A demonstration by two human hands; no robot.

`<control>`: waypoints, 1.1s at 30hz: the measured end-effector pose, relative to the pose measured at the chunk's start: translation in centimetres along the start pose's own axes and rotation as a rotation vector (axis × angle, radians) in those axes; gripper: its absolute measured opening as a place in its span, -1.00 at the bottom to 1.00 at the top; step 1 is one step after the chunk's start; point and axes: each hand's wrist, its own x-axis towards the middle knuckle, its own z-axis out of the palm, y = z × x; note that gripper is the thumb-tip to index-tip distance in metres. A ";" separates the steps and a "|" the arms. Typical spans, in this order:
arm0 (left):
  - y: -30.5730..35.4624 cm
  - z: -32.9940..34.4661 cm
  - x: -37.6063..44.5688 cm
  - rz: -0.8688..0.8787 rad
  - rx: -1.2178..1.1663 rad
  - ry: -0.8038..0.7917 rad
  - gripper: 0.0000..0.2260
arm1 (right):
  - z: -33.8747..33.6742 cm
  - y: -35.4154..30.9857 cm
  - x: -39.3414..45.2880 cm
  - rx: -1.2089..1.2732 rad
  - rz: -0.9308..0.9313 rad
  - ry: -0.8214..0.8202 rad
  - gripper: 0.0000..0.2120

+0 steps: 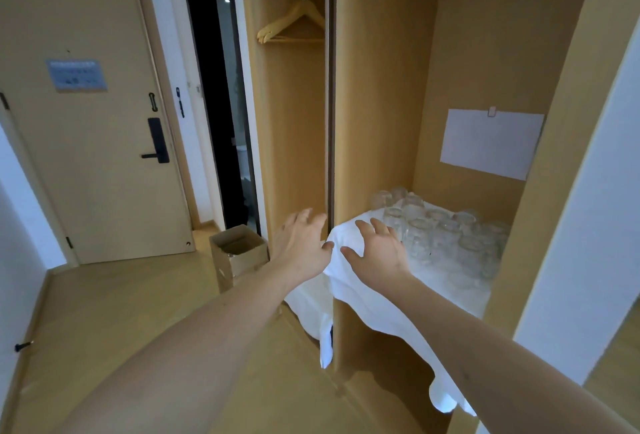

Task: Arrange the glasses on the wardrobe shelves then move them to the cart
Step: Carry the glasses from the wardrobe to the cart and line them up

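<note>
Several clear glasses [440,233] stand upside down in a cluster on a white cloth [367,291] that covers a wardrobe shelf [391,329] and hangs over its front. My right hand [377,250] hovers with fingers spread over the cloth's left part, just left of the glasses, holding nothing. My left hand [303,239] reaches forward with fingers spread in front of the wardrobe's middle panel [367,122], level with the shelf, its thumb near the cloth's corner. Both hands are empty.
An open cardboard box [239,253] stands on the wooden floor left of the wardrobe. Wooden hangers [294,23] hang in the left compartment. A white paper [491,143] is stuck on the back wall. A closed room door [90,122] and a dark doorway [221,87] are at left.
</note>
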 end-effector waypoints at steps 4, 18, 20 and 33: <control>0.6 1.7 5.1 0.023 -0.021 -0.013 -0.49 | 1.2 2.3 4.3 0.001 0.036 -0.011 -0.39; 3.5 7.7 15.5 0.125 -0.054 -0.087 -0.50 | 2.6 9.4 12.0 0.005 0.193 0.002 -0.38; 3.7 8.5 16.5 0.161 -0.067 -0.098 -0.49 | 2.8 9.9 12.6 -0.003 0.224 0.006 -0.39; 4.2 12.6 27.4 0.449 -0.273 -0.172 -0.44 | 3.2 11.4 17.9 -0.106 0.502 0.120 -0.40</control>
